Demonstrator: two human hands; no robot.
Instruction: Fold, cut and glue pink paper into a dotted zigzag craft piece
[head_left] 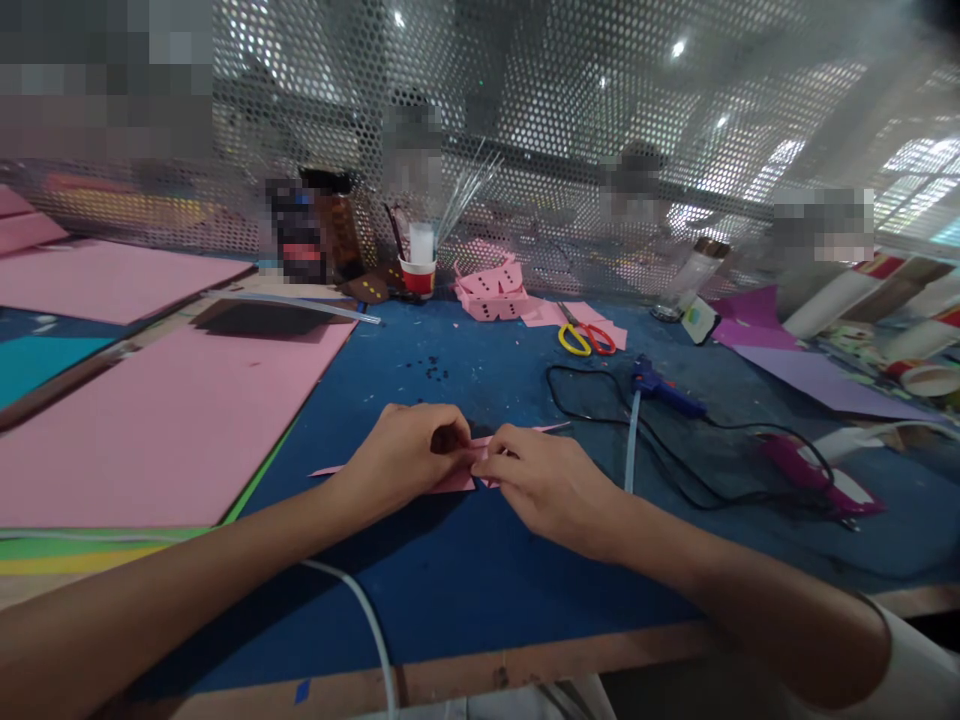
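Both hands meet at a cut piece of pink paper (455, 484) low over the blue tabletop. My left hand (405, 450) pinches the paper near its middle, thumb and forefinger curled together. Right beside it, my right hand (551, 485) has its fingers closed on the same paper. Narrow pointed ends of the paper stick out to the left and right of the hands. Most of its middle is hidden under the fingers. Small black dots (431, 370) lie scattered on the table just beyond my left hand.
Scissors (585, 338) with yellow and red handles lie on pink scraps, near folded pink paper pieces (491, 290). A blue glue gun (667, 388) with a black cord is to the right. Large pink sheets (165, 430) cover the left side. A red-and-white cup (418, 278) stands behind.
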